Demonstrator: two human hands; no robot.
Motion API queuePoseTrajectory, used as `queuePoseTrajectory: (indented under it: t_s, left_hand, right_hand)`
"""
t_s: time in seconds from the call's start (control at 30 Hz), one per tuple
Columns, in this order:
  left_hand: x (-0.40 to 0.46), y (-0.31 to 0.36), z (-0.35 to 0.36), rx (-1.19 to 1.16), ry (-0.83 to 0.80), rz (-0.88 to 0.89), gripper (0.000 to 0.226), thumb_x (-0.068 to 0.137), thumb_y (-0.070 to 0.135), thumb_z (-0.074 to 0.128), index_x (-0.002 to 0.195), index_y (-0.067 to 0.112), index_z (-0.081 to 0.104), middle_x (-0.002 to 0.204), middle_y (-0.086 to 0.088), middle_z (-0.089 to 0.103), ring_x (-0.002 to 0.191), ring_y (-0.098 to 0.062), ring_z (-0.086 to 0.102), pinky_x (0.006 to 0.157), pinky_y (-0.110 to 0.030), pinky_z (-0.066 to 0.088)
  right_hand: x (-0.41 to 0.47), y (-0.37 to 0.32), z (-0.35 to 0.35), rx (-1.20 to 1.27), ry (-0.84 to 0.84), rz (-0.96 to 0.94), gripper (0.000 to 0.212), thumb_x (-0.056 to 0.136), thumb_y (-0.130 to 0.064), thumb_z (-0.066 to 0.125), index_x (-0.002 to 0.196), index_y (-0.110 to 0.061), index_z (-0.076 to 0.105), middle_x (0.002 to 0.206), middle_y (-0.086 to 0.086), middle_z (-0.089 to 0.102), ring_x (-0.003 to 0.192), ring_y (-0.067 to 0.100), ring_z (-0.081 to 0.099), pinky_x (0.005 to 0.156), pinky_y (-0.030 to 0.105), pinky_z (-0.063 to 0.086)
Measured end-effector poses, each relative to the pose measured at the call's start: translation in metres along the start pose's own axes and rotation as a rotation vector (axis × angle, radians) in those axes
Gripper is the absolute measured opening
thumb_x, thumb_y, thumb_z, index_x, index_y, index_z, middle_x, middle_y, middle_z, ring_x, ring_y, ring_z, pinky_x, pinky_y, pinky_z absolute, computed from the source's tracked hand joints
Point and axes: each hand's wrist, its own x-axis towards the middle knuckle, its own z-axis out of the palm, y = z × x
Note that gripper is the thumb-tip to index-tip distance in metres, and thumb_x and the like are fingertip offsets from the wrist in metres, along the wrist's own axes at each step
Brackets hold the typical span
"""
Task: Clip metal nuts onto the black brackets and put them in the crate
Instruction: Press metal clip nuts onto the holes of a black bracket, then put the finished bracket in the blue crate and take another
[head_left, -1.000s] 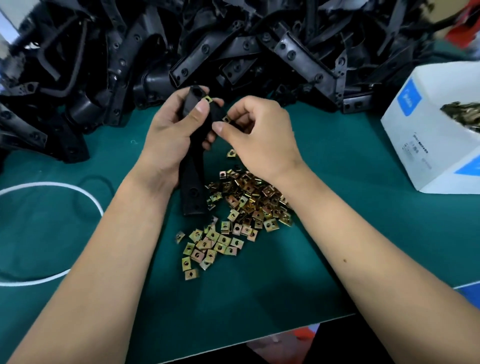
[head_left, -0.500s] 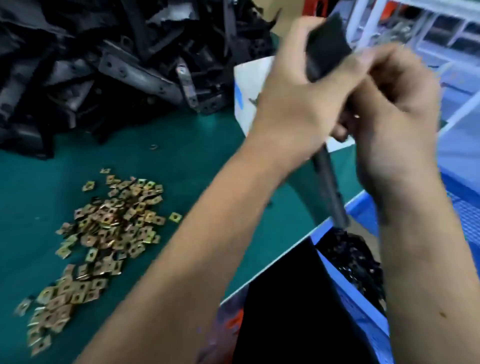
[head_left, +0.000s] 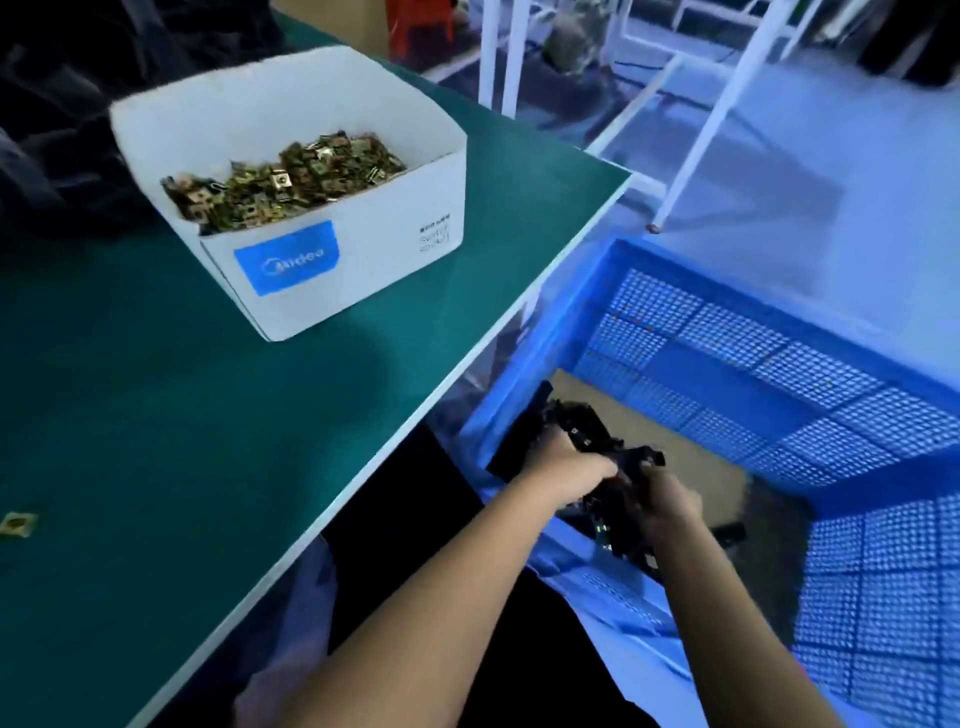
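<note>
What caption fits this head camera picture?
Both hands, left and right, lower black brackets into the blue crate.

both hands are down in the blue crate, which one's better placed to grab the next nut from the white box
Probably the left. The left hand is nearer the table edge, where the white box of metal nuts stands. The right hand is deeper inside the blue crate, among the black brackets.

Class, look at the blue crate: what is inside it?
Inside the crate: black brackets, both hands on them, brown cardboard lining. Brackets beneath the hands are hidden.
</note>
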Motion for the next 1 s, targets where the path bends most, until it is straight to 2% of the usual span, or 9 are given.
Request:
queuePoseTrajectory:
  t_s: [0.1, 0.2, 0.27, 0.33, 0.43, 0.53, 0.67, 0.8, 1.0]
  left_hand:
    - [0.014, -0.022, -0.001, 0.119, 0.048, -0.008, 0.066, 0.082, 0.039, 0.074, 0.136, 0.013, 0.046, 0.139, -0.009, 0.058, 0.127, -0.029, 0.055, 0.095, -0.03, 0.043]
    - [0.023, -0.025, -0.004, 0.204, 0.104, 0.034, 0.063, 0.087, 0.04, 0.07, 0.139, 0.016, 0.045, 0.141, -0.008, 0.056, 0.13, -0.029, 0.054, 0.092, -0.029, 0.04]
    - [0.024, -0.021, -0.005, 0.264, 0.132, 0.096, 0.055, 0.089, 0.04, 0.069, 0.135, 0.016, 0.049, 0.136, -0.008, 0.059, 0.128, -0.03, 0.056, 0.096, -0.031, 0.043]
    - [0.024, -0.014, -0.006, 0.279, 0.158, 0.189, 0.047, 0.089, 0.038, 0.07, 0.13, 0.017, 0.056, 0.13, -0.006, 0.063, 0.123, -0.028, 0.059, 0.096, -0.032, 0.046]
    - [0.017, 0.006, -0.012, 0.219, 0.185, 0.358, 0.038, 0.092, 0.031, 0.07, 0.127, 0.019, 0.063, 0.128, -0.001, 0.066, 0.12, -0.019, 0.061, 0.096, -0.027, 0.046]
    - [-0.003, 0.04, -0.026, 0.153, 0.275, 0.564, 0.021, 0.094, 0.022, 0.069, 0.114, 0.018, 0.069, 0.117, 0.004, 0.071, 0.109, -0.014, 0.066, 0.099, -0.032, 0.052]
    - [-0.05, 0.085, -0.057, 0.036, 0.462, 0.871, 0.009, 0.091, 0.009, 0.066, 0.095, 0.015, 0.073, 0.093, 0.008, 0.074, 0.082, -0.012, 0.07, 0.084, -0.035, 0.058]
    - [-0.107, 0.1, -0.117, -0.137, 0.662, 1.13, 0.01, 0.087, 0.001, 0.064, 0.086, 0.01, 0.07, 0.081, 0.006, 0.072, 0.072, -0.012, 0.07, 0.072, -0.035, 0.058]
    - [-0.175, 0.049, -0.231, -0.351, 1.14, 1.065, 0.011, 0.082, -0.001, 0.06, 0.083, 0.004, 0.07, 0.078, 0.005, 0.07, 0.076, -0.014, 0.068, 0.075, -0.039, 0.057]
  right_hand:
    - [0.023, 0.02, -0.004, -0.093, -0.014, 0.098, 0.027, 0.099, 0.001, 0.061, 0.125, 0.008, 0.056, 0.129, 0.031, 0.061, 0.087, 0.035, 0.066, 0.086, 0.043, 0.06]
    - [0.031, 0.019, -0.002, -0.249, 0.029, 0.088, 0.034, 0.103, -0.007, 0.058, 0.135, 0.005, 0.055, 0.134, 0.03, 0.058, 0.091, 0.039, 0.068, 0.097, 0.044, 0.057]
    - [0.025, 0.021, 0.003, -0.27, 0.073, 0.082, 0.031, 0.102, -0.003, 0.056, 0.131, 0.007, 0.056, 0.139, 0.034, 0.055, 0.112, 0.049, 0.066, 0.103, 0.048, 0.054]
    - [0.023, 0.016, 0.007, -0.262, 0.078, 0.05, 0.03, 0.1, 0.0, 0.056, 0.128, 0.01, 0.056, 0.138, 0.037, 0.055, 0.116, 0.051, 0.065, 0.1, 0.05, 0.056]
    - [0.011, 0.0, 0.016, -0.256, 0.049, -0.028, 0.022, 0.097, 0.0, 0.058, 0.117, 0.01, 0.059, 0.114, 0.03, 0.067, 0.081, 0.037, 0.069, 0.073, 0.041, 0.06]
    - [-0.019, -0.026, 0.035, -0.264, 0.018, -0.236, 0.007, 0.094, 0.001, 0.055, 0.089, -0.002, 0.058, 0.091, 0.021, 0.064, 0.059, 0.023, 0.058, 0.046, 0.025, 0.046]
    - [-0.087, -0.059, 0.082, -0.377, -0.056, -0.7, 0.007, 0.09, -0.009, 0.062, 0.085, -0.008, 0.066, 0.072, 0.005, 0.066, 0.059, 0.015, 0.058, 0.06, 0.03, 0.049]
    - [-0.19, -0.064, 0.136, -0.429, -0.259, -1.244, 0.008, 0.091, -0.019, 0.066, 0.084, -0.022, 0.068, 0.075, -0.008, 0.069, 0.064, 0.0, 0.056, 0.067, 0.024, 0.046]
    - [-0.328, -0.001, 0.207, -0.502, -0.799, -1.542, 0.01, 0.093, -0.015, 0.062, 0.085, -0.014, 0.066, 0.07, -0.013, 0.061, 0.064, 0.001, 0.05, 0.063, 0.027, 0.041]
